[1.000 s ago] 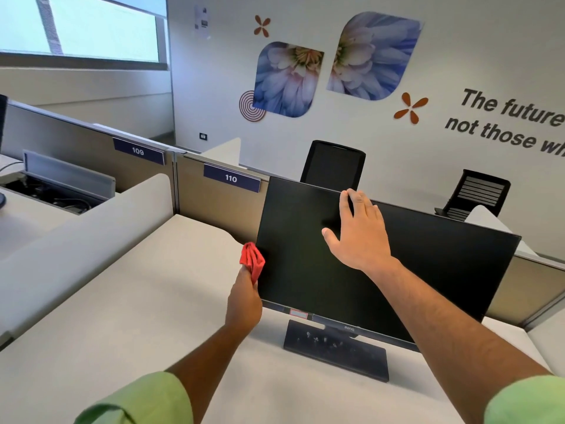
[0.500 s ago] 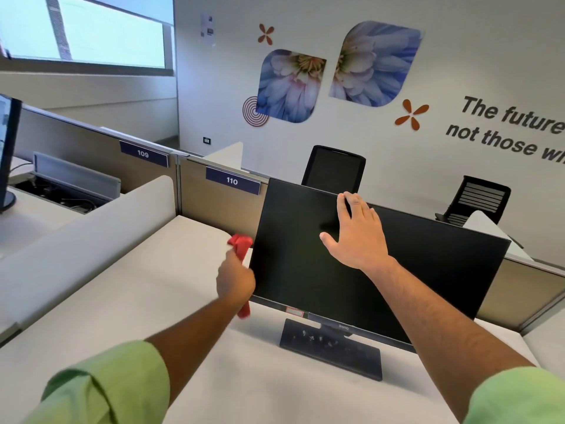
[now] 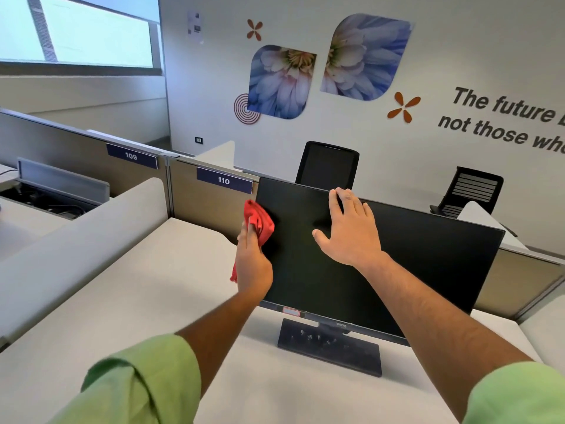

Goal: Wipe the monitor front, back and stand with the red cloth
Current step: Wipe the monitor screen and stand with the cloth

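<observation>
A black monitor (image 3: 428,264) stands on the pale desk, its dark screen facing me, on a flat black stand base (image 3: 330,347). My left hand (image 3: 252,264) holds the red cloth (image 3: 260,223) against the screen's left edge, near the upper left corner; a tail of cloth hangs below the hand. My right hand (image 3: 351,231) lies flat on the upper middle of the screen with straight fingers, the fingertips at the top edge. The monitor's back is hidden.
The desk (image 3: 137,301) is bounded by a low padded divider (image 3: 76,240) on the left and partition panels labelled 109 and 110 (image 3: 224,180) behind. Two black office chairs (image 3: 327,163) stand beyond the partition, by the wall.
My left hand has brought the red cloth up and rightwards, from beside the monitor's left edge onto the screen's upper left part. My right hand stays flat on the screen.
</observation>
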{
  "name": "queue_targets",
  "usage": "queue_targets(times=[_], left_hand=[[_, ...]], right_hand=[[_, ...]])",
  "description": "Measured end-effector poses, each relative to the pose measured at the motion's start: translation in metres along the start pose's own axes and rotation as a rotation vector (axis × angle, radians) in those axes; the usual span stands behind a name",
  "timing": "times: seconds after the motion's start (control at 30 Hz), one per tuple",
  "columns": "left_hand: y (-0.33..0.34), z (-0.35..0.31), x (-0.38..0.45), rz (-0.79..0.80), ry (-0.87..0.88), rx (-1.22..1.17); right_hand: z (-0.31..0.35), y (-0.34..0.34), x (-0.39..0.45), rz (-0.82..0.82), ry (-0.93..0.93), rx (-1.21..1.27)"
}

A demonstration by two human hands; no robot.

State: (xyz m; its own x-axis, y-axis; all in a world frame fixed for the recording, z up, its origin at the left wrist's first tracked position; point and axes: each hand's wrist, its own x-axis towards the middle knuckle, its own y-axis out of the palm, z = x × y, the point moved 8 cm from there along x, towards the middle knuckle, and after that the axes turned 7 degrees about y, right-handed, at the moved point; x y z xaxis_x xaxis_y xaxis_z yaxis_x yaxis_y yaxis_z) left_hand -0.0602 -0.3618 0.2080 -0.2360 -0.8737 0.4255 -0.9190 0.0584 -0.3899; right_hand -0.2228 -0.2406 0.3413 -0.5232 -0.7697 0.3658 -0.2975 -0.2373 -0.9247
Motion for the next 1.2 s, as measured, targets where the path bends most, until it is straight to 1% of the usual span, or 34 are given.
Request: queue_targets(times=[0.1,0.2,0.27,0.33,0.43,0.63,0.7,0.77,0.83,0.87,0.93,0.97,1.0,1.07,1.13,1.17,1.2], left_hand=[[0.011,0.039,-0.035,0.026,-0.098,0.025],[0.017,0.068,-0.064,0.051,-0.278,-0.097],[0.018,0.078,-0.075,0.048,-0.373,-0.108],[0.019,0.085,-0.083,0.037,-0.483,-0.178],[0.025,0.087,-0.093,0.033,-0.6,-0.319],[0.035,0.083,-0.106,-0.064,-0.79,-0.503],[0.037,0.078,-0.115,-0.116,-0.896,-0.607],[0.038,0.069,-0.126,-0.134,-1.001,-0.692],[0.051,0.069,-0.135,-0.084,-1.085,-0.759],[0.061,0.069,-0.138,-0.019,-1.094,-0.778],[0.085,0.063,-0.148,0.183,-1.097,-0.755],[0.092,0.056,-0.155,0.254,-1.098,-0.741],[0.097,0.046,-0.162,0.292,-1.107,-0.738],[0.108,0.029,-0.173,0.257,-1.151,-0.819],[0.122,0.012,-0.188,0.275,-1.219,-0.89],[0.129,0.008,-0.195,0.326,-1.209,-0.87],[0.136,0.007,-0.198,0.372,-1.157,-0.837]], right_hand=[[0.003,0.001,0.0,-0.009,0.002,0.001],[0.005,0.002,0.0,-0.011,0.004,-0.003],[0.006,0.002,0.0,-0.014,0.003,-0.009],[0.005,0.001,0.0,-0.016,0.004,-0.011],[0.004,0.002,-0.001,-0.022,0.006,-0.017],[0.002,0.001,-0.002,-0.03,0.007,-0.018],[0.002,0.001,-0.002,-0.024,0.005,-0.022],[0.001,0.001,-0.002,-0.016,0.005,-0.025],[0.001,0.002,-0.003,-0.014,0.005,-0.025],[0.001,0.003,-0.002,-0.012,0.003,-0.027],[0.001,0.004,-0.002,-0.007,-0.001,-0.033],[0.002,0.004,-0.002,-0.008,0.0,-0.033],[0.001,0.005,-0.001,-0.01,0.003,-0.031],[0.002,0.007,0.0,-0.012,0.01,-0.022],[0.001,0.008,0.0,-0.014,0.011,-0.017],[0.0,0.008,0.0,-0.013,0.008,-0.018],[0.0,0.009,0.001,-0.01,0.004,-0.02]])
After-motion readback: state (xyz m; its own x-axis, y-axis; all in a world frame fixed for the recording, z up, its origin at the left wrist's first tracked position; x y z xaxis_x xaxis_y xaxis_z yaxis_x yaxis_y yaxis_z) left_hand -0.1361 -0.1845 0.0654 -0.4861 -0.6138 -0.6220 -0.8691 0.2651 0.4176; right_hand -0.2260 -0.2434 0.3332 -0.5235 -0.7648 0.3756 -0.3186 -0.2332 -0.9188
